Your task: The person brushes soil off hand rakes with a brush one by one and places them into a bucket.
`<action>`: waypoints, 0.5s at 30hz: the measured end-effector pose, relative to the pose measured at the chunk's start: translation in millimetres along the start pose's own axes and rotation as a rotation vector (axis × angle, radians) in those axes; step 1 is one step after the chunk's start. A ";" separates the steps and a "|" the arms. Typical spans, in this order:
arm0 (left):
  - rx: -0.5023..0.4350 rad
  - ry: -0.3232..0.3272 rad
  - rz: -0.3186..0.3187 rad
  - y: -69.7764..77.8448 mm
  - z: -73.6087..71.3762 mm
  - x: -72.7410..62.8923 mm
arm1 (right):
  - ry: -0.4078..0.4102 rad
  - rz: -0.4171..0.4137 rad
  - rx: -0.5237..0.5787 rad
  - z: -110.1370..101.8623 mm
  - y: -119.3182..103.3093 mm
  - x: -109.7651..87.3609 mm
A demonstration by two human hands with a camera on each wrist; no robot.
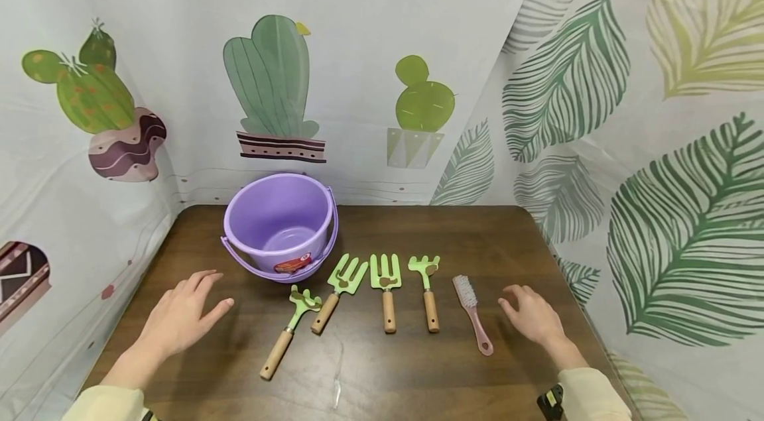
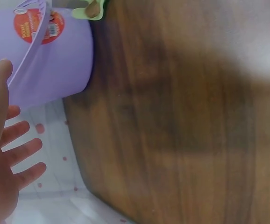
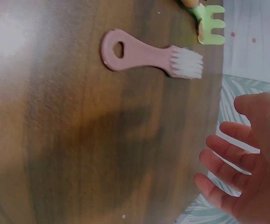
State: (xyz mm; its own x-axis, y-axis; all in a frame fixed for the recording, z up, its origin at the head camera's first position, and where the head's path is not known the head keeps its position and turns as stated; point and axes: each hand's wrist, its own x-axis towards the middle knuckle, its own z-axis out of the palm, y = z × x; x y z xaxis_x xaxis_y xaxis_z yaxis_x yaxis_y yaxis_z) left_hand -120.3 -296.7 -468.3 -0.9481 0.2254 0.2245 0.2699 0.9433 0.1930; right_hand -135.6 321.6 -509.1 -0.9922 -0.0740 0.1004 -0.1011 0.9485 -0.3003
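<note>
My left hand [image 1: 179, 315] hovers over the left side of the table, fingers spread and holding nothing, nearest to a purple bucket [image 1: 277, 215] with its handle lowered at the front. On the right, my right hand [image 1: 531, 316] is also empty, its fingers relaxed beside a pink brush [image 1: 473, 315] with white bristles. Between the hands lie several green garden tools with wooden handles: a small rake [image 1: 290, 328] nearest the left hand, a hand fork [image 1: 340, 292] slanting by the bucket, an upright-lying fork [image 1: 387, 292] and another small rake [image 1: 426, 292]. The left wrist view shows the bucket's red label [image 2: 38, 25].
The dark wooden table [image 1: 394, 381] ends at a back edge against a pale curtain [image 1: 370, 23] printed with cacti and leaves. The curtain also runs along both sides. The bucket stands near the back left corner.
</note>
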 end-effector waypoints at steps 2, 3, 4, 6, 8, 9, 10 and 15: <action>-0.008 -0.010 -0.004 0.7 3.3 -2.8 | -0.008 0.009 0.004 3.0 -2.3 -1.0; -0.010 -0.011 -0.004 1.2 5.1 -4.2 | -0.011 0.011 0.006 4.6 -3.3 -1.6; -0.012 -0.012 -0.005 1.6 7.2 -5.6 | -0.016 0.015 0.007 6.3 -4.3 -2.2; -0.019 -0.009 -0.007 3.0 12.2 -8.7 | -0.030 0.023 0.005 10.2 -5.7 -3.9; -0.030 -0.008 -0.010 5.3 17.8 -11.9 | -0.042 0.032 0.002 14.4 -7.0 -5.9; -0.034 -0.005 -0.011 6.7 20.7 -13.3 | -0.050 0.036 0.004 16.8 -7.6 -6.8; -0.039 -0.002 -0.012 8.2 23.6 -14.5 | -0.058 0.041 0.006 19.0 -8.4 -7.7; -0.054 0.009 -0.018 17.4 34.5 -18.1 | -0.087 0.067 0.015 31.0 -14.1 -10.4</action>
State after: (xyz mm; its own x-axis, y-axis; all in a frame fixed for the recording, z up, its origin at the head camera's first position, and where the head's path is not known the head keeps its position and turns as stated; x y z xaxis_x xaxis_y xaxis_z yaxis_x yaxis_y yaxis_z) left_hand -104.2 -276.0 -501.9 -0.9513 0.2060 0.2293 0.2617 0.9328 0.2479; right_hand -126.1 299.4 -535.3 -0.9993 -0.0373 -0.0026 -0.0345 0.9475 -0.3179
